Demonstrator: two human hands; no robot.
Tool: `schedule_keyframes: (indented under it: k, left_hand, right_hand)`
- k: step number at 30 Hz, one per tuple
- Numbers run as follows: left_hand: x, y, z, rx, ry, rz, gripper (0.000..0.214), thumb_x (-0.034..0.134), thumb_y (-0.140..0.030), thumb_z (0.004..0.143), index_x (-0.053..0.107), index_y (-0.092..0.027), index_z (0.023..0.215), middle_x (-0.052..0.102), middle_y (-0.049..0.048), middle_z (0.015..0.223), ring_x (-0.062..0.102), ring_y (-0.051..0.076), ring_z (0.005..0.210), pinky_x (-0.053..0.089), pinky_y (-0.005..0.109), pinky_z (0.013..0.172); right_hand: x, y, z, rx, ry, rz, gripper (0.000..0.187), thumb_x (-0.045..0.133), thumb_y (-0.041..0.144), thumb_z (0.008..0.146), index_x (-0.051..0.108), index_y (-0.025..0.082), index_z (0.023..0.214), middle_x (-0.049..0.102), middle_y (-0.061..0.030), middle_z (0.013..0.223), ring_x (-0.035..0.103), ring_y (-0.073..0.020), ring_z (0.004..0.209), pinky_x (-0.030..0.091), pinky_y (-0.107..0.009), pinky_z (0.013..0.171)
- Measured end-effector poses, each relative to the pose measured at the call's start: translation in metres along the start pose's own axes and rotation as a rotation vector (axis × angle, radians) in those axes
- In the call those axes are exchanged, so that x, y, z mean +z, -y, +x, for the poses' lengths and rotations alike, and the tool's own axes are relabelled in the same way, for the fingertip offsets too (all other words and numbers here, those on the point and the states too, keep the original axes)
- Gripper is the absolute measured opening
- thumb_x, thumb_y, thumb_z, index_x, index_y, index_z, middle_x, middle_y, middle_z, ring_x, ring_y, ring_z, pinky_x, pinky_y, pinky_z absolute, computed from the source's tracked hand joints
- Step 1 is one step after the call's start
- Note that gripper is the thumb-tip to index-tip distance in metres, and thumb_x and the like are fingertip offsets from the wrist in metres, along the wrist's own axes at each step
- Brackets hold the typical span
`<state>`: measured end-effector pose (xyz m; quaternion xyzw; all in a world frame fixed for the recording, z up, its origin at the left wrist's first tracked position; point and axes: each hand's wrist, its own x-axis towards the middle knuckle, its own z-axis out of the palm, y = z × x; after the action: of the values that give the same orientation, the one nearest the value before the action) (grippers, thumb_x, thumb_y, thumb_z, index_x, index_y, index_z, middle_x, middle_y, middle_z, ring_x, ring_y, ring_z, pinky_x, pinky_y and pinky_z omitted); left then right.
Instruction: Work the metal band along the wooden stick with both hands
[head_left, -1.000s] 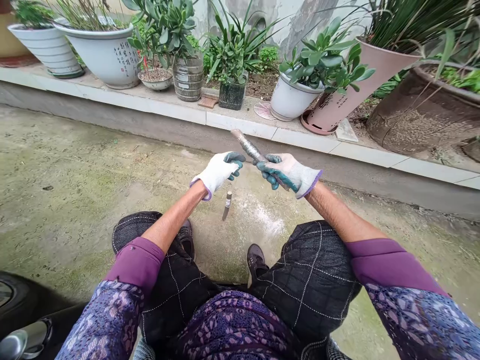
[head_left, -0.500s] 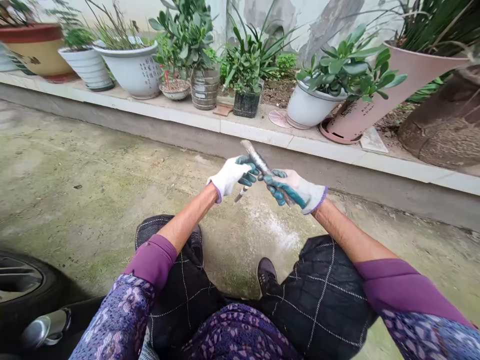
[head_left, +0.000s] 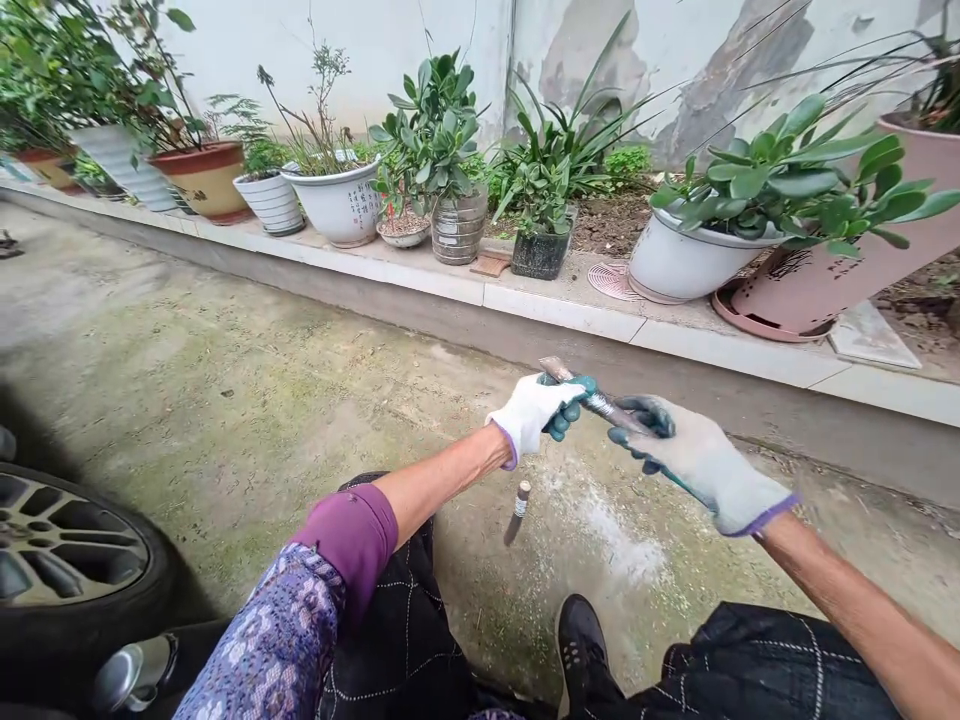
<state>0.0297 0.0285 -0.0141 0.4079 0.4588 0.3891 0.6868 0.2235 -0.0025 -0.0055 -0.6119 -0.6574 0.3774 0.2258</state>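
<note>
My left hand [head_left: 534, 413] and my right hand [head_left: 694, 460] wear white knit gloves with green rubber palms. Both grip a mottled silver metal bar [head_left: 596, 402], which tilts down to the right. Its upper end sticks out past my left hand, and its lower end disappears into my right glove. Below my left hand, a short dark rod with a pale band [head_left: 517, 512] shows above the concrete ground [head_left: 225, 330]. I cannot tell whether it touches the ground, or whether anything links it to my hand.
A concrete ledge [head_left: 559, 310] with potted plants runs across the far side. A car tyre with an alloy wheel [head_left: 67, 550] stands at the left. My dark shorts and one black shoe [head_left: 583, 645] lie below my arms.
The view has swung right, showing more of the wall and the car wheel. My hands moved apart and further right with the bar, and the short rod now sits lower below my left hand.
</note>
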Motion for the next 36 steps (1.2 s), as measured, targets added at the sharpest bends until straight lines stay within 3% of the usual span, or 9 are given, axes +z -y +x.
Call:
schedule_keyframes:
  k: [3,6,13,17,20,25,28,32,36]
  left_hand:
    - [0.007,0.005,0.003,-0.046,-0.033,-0.121,0.019,0.069,-0.036,0.081,0.06,-0.019,0.081,0.052,-0.0052,0.055,0.04,0.007,0.038,0.035,0.021,0.036]
    - [0.014,-0.001,-0.003,-0.037,-0.005,-0.144,0.017,0.069,-0.035,0.08,0.061,-0.02,0.083,0.049,-0.0064,0.054,0.037,0.006,0.037,0.032,0.02,0.036]
    - [0.017,-0.004,-0.026,0.019,0.012,-0.159,0.019,0.07,-0.035,0.077,0.059,-0.021,0.082,0.045,-0.0082,0.051,0.033,0.005,0.034,0.025,0.02,0.034]
    - [0.015,0.006,-0.031,-0.025,-0.1,-0.259,0.016,0.064,-0.032,0.081,0.054,-0.021,0.076,0.044,-0.0076,0.051,0.033,0.005,0.035,0.026,0.019,0.034]
    - [0.01,0.004,-0.033,-0.061,0.015,-0.246,0.018,0.062,-0.031,0.083,0.052,-0.02,0.073,0.049,-0.0054,0.054,0.037,0.006,0.037,0.031,0.019,0.036]
    - [-0.003,-0.006,-0.04,0.086,0.208,-0.055,0.013,0.065,-0.03,0.079,0.062,-0.018,0.084,0.054,-0.0045,0.059,0.042,0.007,0.04,0.037,0.02,0.038]
    - [-0.006,-0.007,-0.049,0.109,0.349,0.075,0.023,0.065,-0.034,0.08,0.069,-0.016,0.092,0.049,-0.0055,0.054,0.041,0.007,0.039,0.034,0.019,0.036]
    - [-0.004,-0.005,-0.059,0.09,0.517,0.169,0.035,0.063,-0.039,0.085,0.071,-0.014,0.107,0.055,-0.0039,0.057,0.045,0.007,0.039,0.037,0.021,0.038]
    - [-0.002,0.003,-0.061,0.078,0.627,0.236,0.037,0.06,-0.034,0.087,0.07,-0.013,0.116,0.061,-0.0015,0.064,0.05,0.007,0.04,0.04,0.021,0.042]
  right_hand:
    - [-0.006,-0.005,0.001,-0.149,-0.175,-0.307,0.04,0.061,0.042,0.075,0.068,0.024,0.11,0.07,-0.0101,0.105,0.065,-0.0303,0.092,0.052,-0.04,0.075]
    - [-0.011,-0.002,-0.007,-0.178,-0.208,-0.337,0.039,0.055,0.045,0.08,0.069,0.026,0.111,0.07,-0.0098,0.102,0.065,-0.031,0.093,0.051,-0.039,0.072]
    - [-0.005,0.013,-0.023,0.047,0.204,0.202,0.053,0.057,0.06,0.082,0.062,0.02,0.118,0.053,0.001,0.066,0.042,-0.0133,0.047,0.036,-0.027,0.04]
    - [0.004,0.013,-0.012,-0.088,-0.051,-0.186,0.044,0.061,0.042,0.077,0.067,0.022,0.116,0.068,-0.008,0.09,0.06,-0.0214,0.069,0.048,-0.032,0.058]
    - [0.0,0.018,-0.011,-0.217,-0.168,-0.407,0.04,0.058,0.039,0.078,0.07,0.024,0.113,0.07,-0.0101,0.104,0.063,-0.0279,0.089,0.049,-0.036,0.07]
    - [-0.016,0.028,-0.032,0.006,-0.061,-0.026,0.061,0.061,0.056,0.079,0.062,0.022,0.13,0.057,-0.0004,0.066,0.046,-0.0163,0.051,0.038,-0.029,0.045]
    - [-0.021,0.027,-0.041,0.03,-0.049,0.061,0.064,0.064,0.056,0.076,0.063,0.02,0.13,0.056,0.0007,0.064,0.043,-0.0144,0.048,0.036,-0.028,0.043]
    - [-0.027,0.012,-0.031,-0.056,-0.126,-0.156,0.054,0.06,0.05,0.079,0.069,0.021,0.123,0.071,-0.0071,0.085,0.063,-0.0248,0.075,0.049,-0.034,0.062]
    - [-0.039,-0.003,-0.016,-0.095,-0.279,-0.358,0.048,0.06,0.047,0.078,0.071,0.021,0.118,0.073,-0.009,0.099,0.065,-0.0294,0.091,0.05,-0.037,0.075]
